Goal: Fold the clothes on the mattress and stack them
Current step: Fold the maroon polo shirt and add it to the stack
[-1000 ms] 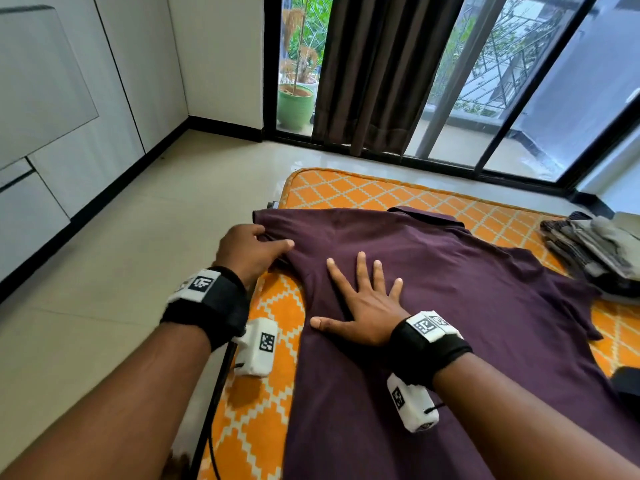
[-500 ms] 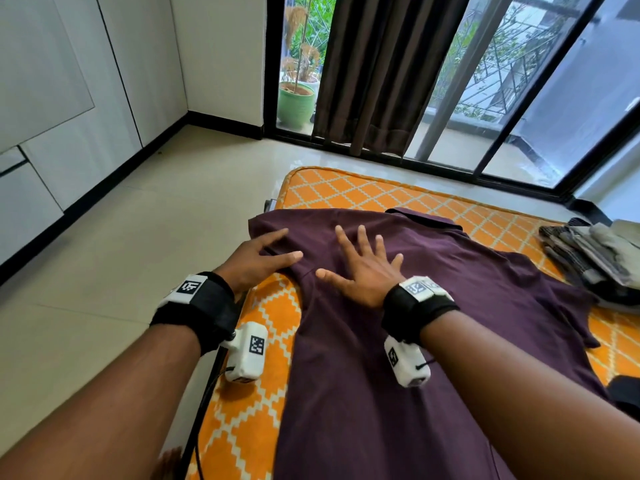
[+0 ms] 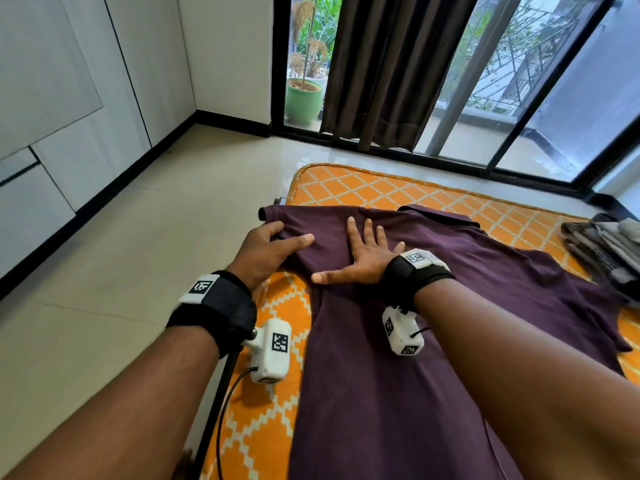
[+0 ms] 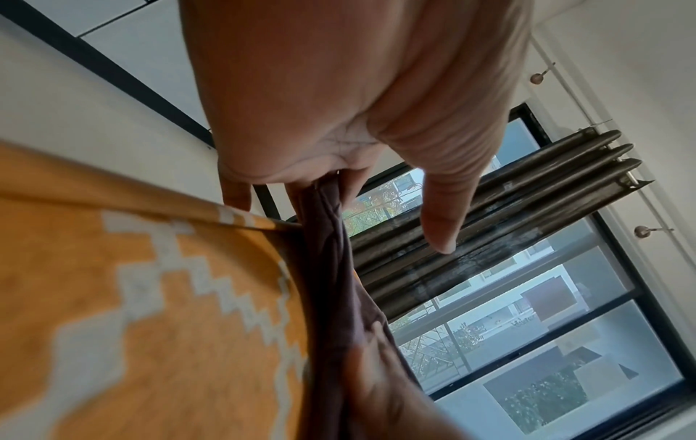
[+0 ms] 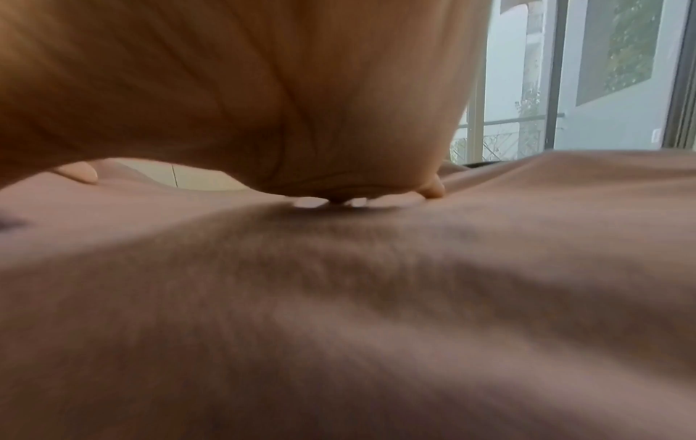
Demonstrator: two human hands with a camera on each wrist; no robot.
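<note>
Left hand [image 3: 266, 252] grip is clamped on the shirt [image 3: 398, 375] sleeve at the mattress [image 3: 349, 192] edge. Right hand [image 3: 363, 259] lies flat on the shirt, fingers spread apart.

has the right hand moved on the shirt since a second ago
Yes: the right hand slid up the purple shirt, toward its collar.

pale tiled floor [image 3: 145, 271] off to the left of the hands, white cabinet panels [image 3: 69, 98] beyond, dark brown curtain [image 3: 391, 64] and glass sliding doors [image 3: 540, 91] straight ahead, daylight pouring in, green plant pot [image 3: 304, 100] outside.
</note>
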